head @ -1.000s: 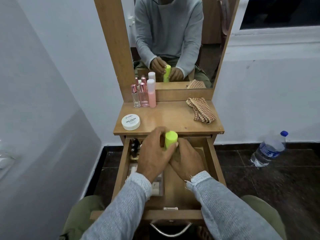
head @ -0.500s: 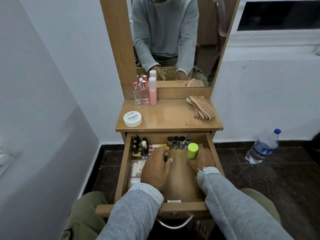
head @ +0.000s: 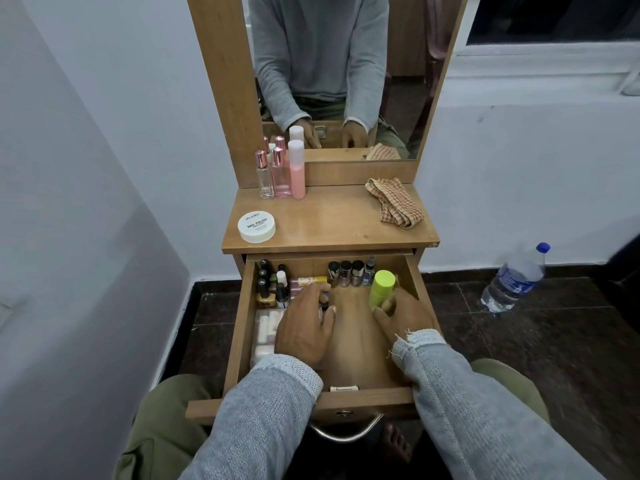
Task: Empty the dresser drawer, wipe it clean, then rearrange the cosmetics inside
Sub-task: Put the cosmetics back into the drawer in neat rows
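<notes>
The dresser drawer (head: 239, 327) stands pulled out toward me. A yellow-green bottle (head: 381, 287) stands upright at its back right, and my right hand (head: 405, 318) curls round the bottle's base. My left hand (head: 304, 327) lies in the middle left of the drawer, index finger and thumb pinching a small dark bottle (head: 325, 303). Several nail polish bottles (head: 349, 271) line the back wall. More small bottles (head: 272, 285) cluster at the back left corner. White tubes (head: 266, 327) lie along the left side, partly hidden by my left hand.
On the dresser top (head: 329, 220) are a white nail polish jar (head: 257, 226), two perfume bottles (head: 273, 174), a pink bottle (head: 297, 171) and a checked cloth (head: 394, 202). A mirror (head: 346, 64) stands behind. A water bottle (head: 512, 282) stands on the floor to the right.
The yellow-green bottle went from above the drawer, in both hands, down to its back right. My left hand left it and moved to the small bottles on the left.
</notes>
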{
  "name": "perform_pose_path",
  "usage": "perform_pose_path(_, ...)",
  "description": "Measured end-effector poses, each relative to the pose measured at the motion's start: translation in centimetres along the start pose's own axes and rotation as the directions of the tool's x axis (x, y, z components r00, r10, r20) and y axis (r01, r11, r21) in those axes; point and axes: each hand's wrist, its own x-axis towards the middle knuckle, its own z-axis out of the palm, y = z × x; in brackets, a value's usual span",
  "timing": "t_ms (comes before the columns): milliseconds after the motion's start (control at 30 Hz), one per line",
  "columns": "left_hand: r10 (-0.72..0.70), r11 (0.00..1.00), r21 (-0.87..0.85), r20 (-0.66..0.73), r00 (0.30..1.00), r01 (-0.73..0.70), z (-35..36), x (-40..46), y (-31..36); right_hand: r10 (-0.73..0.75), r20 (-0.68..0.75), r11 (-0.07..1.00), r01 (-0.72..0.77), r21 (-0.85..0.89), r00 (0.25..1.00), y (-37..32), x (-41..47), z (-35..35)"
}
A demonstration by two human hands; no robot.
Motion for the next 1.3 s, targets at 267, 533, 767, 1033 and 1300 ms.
perform_pose_path(267, 0.012, 1.0, 0.002, -0.016, 1.0, -0.012, 0.1, -0.1, 0.2, -0.085, 0.196, 0.964, 0.131, -0.232, 0.977, -0.7, 0.0, 1.1)
perform_pose_path(533, 0.015, 1.0, -0.008, -0.017, 1.0, -0.016, 0.1, 0.0, 0.2, -0.043, 0.122, 0.958, 0.075, -0.278, 0.992, -0.2, 1.8, 1.2)
perform_pose_path(767, -0.001, 1.0, -0.008, -0.005, 1.0, 0.001, 0.1, 0.0, 0.3, -0.078, 0.137, 0.958, 0.112, -0.263, 0.987, -0.4, 2.7, 1.8)
perform_pose_path(1033, -0.004, 1.0, -0.001, 0.003, 1.0, 0.004, 0.1, 0.1, 0.1, -0.064, 0.13, 0.965, 0.094, -0.245, 0.989, -0.3, 3.0, 2.0)
perform_pose_path(1300, 0.011, 1.0, 0.005, -0.044, 0.999, -0.011, -0.1, 0.1, 0.2, -0.343, -0.038, 0.914, 0.325, -0.242, 0.939, -1.2, 2.0, 1.7)
